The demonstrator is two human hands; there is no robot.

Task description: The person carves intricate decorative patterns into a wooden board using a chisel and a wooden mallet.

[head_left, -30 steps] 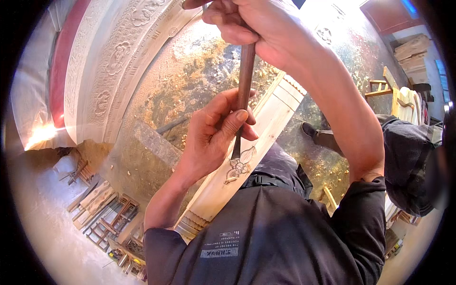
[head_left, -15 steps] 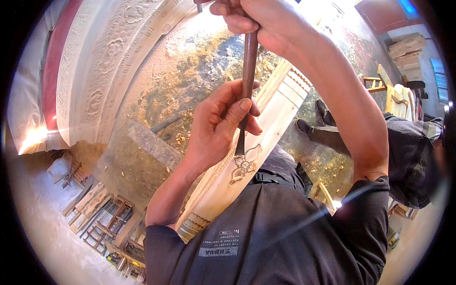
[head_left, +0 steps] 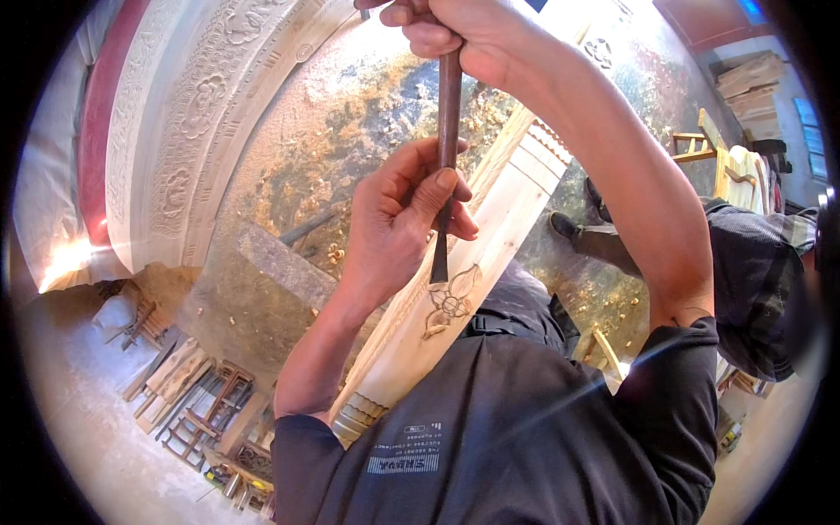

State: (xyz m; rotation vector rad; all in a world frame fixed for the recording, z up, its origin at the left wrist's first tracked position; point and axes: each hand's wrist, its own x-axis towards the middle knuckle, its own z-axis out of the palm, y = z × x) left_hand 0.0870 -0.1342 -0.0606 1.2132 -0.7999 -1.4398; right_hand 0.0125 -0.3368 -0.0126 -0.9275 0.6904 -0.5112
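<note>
A wood chisel [head_left: 448, 114] with a brown handle and dark flat blade stands nearly upright. Its tip meets the pale wooden board [head_left: 499, 227] beside a carved flower outline [head_left: 450, 303]. My left hand [head_left: 394, 210] is closed around the lower shaft, thumb and fingers pinching it just above the blade. Higher up, my right hand [head_left: 455, 31] curls its fingers about the top of the handle; the upper part of this hand is cut off by the frame's edge. A small grey metal piece [head_left: 366, 14] shows beside its fingers, its kind unclear.
Carved pale panels [head_left: 188, 131] stand along the left. A flat wooden strip [head_left: 284, 267] and shavings lie on the stained work surface [head_left: 324, 166]. Stools and wood pieces [head_left: 210, 411] sit lower left. Another person [head_left: 752, 280] is at the right, close to a wooden chair [head_left: 735, 175].
The upper end of the chisel and my right hand have shifted slightly left, so the chisel leans less. My left hand keeps its hold, and the tip stays near the same petal.
</note>
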